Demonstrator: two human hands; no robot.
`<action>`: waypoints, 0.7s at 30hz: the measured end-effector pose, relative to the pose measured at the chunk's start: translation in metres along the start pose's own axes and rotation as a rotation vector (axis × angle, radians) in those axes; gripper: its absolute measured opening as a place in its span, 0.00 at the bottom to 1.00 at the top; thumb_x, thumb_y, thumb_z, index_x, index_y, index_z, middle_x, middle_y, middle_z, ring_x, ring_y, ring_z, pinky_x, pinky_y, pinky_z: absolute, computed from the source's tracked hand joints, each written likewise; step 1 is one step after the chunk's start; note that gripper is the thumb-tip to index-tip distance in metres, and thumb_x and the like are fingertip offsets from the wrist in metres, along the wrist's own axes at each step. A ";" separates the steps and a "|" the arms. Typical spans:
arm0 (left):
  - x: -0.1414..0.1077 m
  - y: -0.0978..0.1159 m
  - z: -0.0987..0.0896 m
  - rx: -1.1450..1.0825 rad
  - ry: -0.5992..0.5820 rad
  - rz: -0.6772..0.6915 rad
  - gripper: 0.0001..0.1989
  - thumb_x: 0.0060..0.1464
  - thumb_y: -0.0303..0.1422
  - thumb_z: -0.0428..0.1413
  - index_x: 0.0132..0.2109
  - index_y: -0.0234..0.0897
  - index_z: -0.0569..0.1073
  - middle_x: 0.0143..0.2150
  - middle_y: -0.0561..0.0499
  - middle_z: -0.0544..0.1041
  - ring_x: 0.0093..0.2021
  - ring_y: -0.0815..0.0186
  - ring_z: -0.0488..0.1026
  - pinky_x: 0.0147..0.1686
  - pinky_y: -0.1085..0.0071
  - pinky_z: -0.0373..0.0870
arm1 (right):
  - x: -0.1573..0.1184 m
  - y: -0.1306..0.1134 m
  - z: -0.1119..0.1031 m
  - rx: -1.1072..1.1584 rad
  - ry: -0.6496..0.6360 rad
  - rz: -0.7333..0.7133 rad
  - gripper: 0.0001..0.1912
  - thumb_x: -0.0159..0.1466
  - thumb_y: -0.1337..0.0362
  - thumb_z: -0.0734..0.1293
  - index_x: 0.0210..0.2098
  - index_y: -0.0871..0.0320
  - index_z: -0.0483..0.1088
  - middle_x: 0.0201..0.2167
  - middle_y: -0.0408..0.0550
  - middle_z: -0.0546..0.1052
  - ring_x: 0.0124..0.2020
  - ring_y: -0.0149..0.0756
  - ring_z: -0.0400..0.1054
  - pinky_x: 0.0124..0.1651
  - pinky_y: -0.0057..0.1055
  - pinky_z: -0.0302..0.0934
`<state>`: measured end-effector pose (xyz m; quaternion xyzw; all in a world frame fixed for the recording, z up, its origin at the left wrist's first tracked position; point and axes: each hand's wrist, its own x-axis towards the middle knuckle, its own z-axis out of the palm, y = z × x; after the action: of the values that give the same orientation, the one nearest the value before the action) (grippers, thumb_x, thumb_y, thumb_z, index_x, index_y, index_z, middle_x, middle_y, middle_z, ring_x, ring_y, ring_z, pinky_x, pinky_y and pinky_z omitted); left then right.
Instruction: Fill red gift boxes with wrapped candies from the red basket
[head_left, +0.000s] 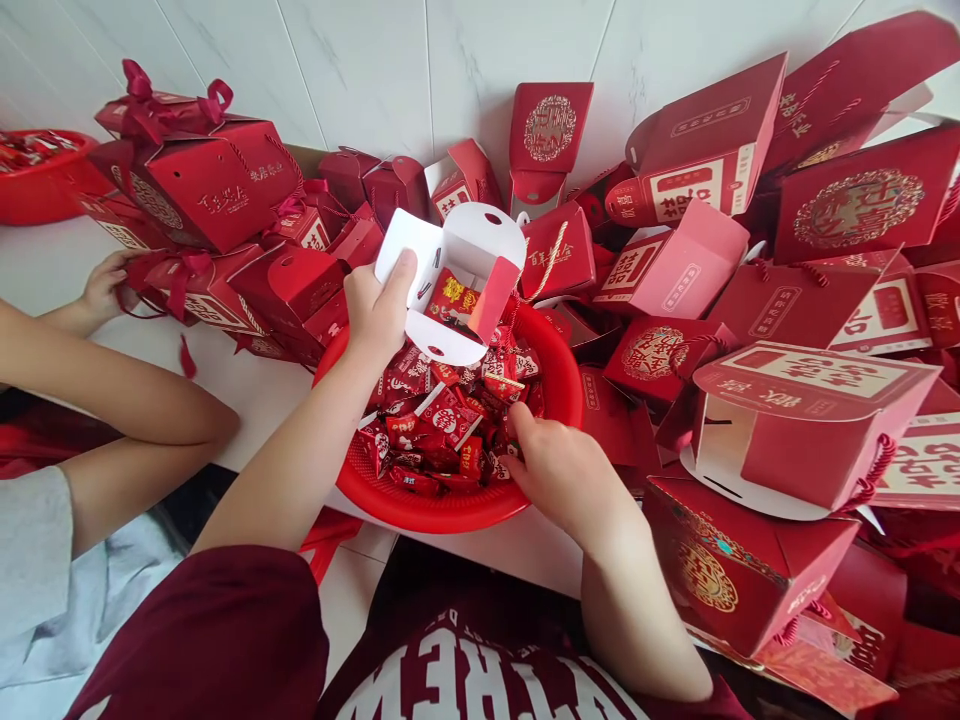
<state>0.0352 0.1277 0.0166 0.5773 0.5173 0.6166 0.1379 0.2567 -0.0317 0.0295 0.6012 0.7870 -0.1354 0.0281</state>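
Note:
My left hand [384, 305] grips an open gift box [495, 300] by one white inner flap, thumb on top. The box is red outside and white inside, tilted over the basket, with a red-and-yellow packet [456, 293] inside it. Below is a round red plastic basket [559, 375] of wrapped candies [450, 415], mostly in red wrappers. At the basket's right side, my right hand [574, 470] reaches down into the candies. Its thumb and index finger are apart at the candies; the other fingers are hidden under the hand.
Many red gift boxes [675, 260] crowd the right side up to the marbled wall [360, 70]. Closed boxes with ribbons [225, 185] stack at left. Another person's hand [109, 285] touches a ribbon there. A second red basket [45, 195] sits at far left on the white table [45, 260].

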 end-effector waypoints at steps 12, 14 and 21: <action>0.002 0.009 0.003 -0.252 0.204 -0.031 0.28 0.52 0.62 0.57 0.28 0.40 0.71 0.27 0.48 0.70 0.37 0.57 0.77 0.33 0.62 0.78 | 0.006 0.032 -0.005 0.671 0.538 -0.042 0.04 0.70 0.65 0.62 0.41 0.53 0.69 0.34 0.44 0.80 0.30 0.35 0.73 0.35 0.30 0.62; 0.002 0.008 0.002 -0.271 0.219 -0.033 0.29 0.51 0.63 0.58 0.27 0.40 0.69 0.28 0.48 0.70 0.40 0.56 0.78 0.35 0.61 0.79 | 0.008 0.033 -0.001 0.732 0.598 -0.027 0.05 0.70 0.64 0.62 0.42 0.53 0.70 0.34 0.44 0.79 0.29 0.35 0.73 0.35 0.31 0.63; 0.000 0.004 0.003 -0.273 0.096 -0.004 0.27 0.53 0.59 0.59 0.31 0.37 0.72 0.31 0.47 0.69 0.39 0.54 0.78 0.37 0.57 0.79 | 0.009 0.036 0.009 0.817 0.696 -0.021 0.06 0.72 0.60 0.62 0.46 0.52 0.69 0.39 0.46 0.79 0.34 0.37 0.73 0.37 0.32 0.66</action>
<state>0.0395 0.1273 0.0189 0.5222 0.4358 0.7077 0.1914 0.2872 -0.0173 0.0128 0.5646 0.6390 -0.2235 -0.4722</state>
